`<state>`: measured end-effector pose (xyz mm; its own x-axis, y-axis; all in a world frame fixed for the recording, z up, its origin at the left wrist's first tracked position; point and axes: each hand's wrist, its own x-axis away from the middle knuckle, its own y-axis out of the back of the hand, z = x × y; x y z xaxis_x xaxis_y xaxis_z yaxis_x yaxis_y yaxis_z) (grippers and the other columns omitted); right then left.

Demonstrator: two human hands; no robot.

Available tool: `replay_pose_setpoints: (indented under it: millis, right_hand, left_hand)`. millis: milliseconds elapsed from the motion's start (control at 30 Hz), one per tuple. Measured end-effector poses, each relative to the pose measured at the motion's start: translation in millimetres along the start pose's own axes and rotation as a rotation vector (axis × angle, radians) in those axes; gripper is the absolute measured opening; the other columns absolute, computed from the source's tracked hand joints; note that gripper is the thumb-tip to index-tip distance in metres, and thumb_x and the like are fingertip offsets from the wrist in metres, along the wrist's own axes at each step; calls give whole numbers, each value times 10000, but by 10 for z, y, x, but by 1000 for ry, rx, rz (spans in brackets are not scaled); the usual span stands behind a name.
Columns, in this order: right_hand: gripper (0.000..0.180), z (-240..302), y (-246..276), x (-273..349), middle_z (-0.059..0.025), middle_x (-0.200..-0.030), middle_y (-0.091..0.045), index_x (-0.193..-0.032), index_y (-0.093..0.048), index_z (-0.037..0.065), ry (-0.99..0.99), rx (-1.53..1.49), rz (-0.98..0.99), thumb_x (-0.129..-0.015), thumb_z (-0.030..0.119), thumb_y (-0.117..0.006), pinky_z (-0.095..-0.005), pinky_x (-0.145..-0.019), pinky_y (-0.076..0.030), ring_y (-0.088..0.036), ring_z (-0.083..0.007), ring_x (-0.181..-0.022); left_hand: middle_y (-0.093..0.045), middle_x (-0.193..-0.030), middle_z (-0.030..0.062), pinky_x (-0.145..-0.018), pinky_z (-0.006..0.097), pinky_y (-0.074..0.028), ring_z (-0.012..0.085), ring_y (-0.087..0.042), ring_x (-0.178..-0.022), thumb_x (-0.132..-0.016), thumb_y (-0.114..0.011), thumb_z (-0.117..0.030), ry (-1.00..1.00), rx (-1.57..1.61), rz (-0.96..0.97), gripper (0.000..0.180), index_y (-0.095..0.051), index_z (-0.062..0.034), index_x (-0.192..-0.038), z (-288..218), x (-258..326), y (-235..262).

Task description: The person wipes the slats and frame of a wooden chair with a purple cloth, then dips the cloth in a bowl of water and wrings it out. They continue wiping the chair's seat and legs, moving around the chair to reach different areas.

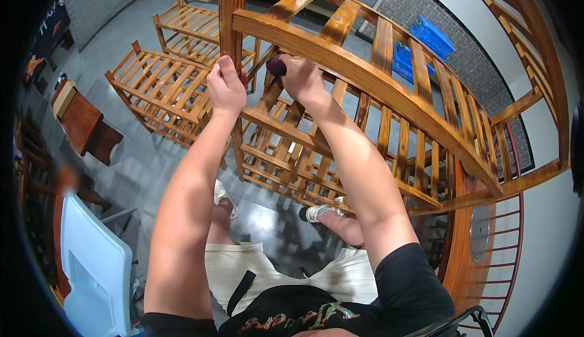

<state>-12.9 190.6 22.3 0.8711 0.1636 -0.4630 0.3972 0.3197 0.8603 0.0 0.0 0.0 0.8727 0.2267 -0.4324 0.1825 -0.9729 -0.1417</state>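
Observation:
A tall wooden slatted rack (pixel 340 51) stands in front of me, with slatted shelves at several levels. My left hand (pixel 227 88) is closed around its upright corner post (pixel 233 8), thumb up. Just to the right, under the top rail, my right hand (pixel 302 80) is closed on a dark purple bundle (pixel 276 66) that looks like a cloth. Whether the bundle touches the wood I cannot tell. Behind the post, most of my left fingers are hidden.
Two low slatted wooden racks (pixel 161 87) stand to the left, near a brown wooden chair (pixel 85 121). A light blue plastic seat (pixel 97 264) is at lower left. Blue plastic bins (pixel 433 35) sit beyond the rack. At right are a curved wooden frame (pixel 556 93) and red metal rails (pixel 502 233).

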Motion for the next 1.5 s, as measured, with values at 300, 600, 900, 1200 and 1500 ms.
replay_pose_setpoints:
  millis: [300,600,900,1200,1500]
  right_hand:
    - [289,748,393,605,-215,-1012,-736,-1161,-679,57,-22,-149,214,-874,89,-659,-466,-866,-586,-719,-400,-953]
    - [487,1134,94,1005,-298,-1378,-590,-1364,-586,-64,255,359,6,-950,189,-545,-564,-1088,-464,-545,-435,-1334]
    - [512,1402,-129,1095,-371,-1423,-535,-1325,-638,-105,217,608,49,-949,232,-554,-678,-946,-514,-528,-557,-1295]
    - [511,1198,43,1234,-349,-1352,-586,-1307,-636,-122,253,732,5,-956,235,-534,-594,-889,-565,-592,-505,-1218]
    - [507,890,410,1662,-325,-1293,-614,-1341,-611,-84,250,704,-16,-937,221,-576,-521,-863,-579,-620,-452,-1190]
  left_hand:
    - [-620,-734,78,-705,384,-480,231,-623,-739,-1051,-253,-724,-40,-95,34,844,-593,13,-820,180,-61,61]
    - [-631,-693,53,-572,312,-469,165,-586,-587,-1047,-265,-729,-3,-6,57,844,-652,-4,-855,-1,-19,29]
    - [-644,-716,57,-533,299,-460,164,-587,-572,-1044,-268,-731,21,48,41,830,-633,-1,-895,84,-59,53]
    - [-629,-741,48,-508,286,-425,157,-557,-557,-1041,-259,-737,-19,52,32,782,-581,-30,-955,101,-101,41]
    - [-621,-744,34,-526,280,-429,144,-548,-574,-1037,-263,-745,-16,45,22,792,-604,-35,-954,224,-128,101]
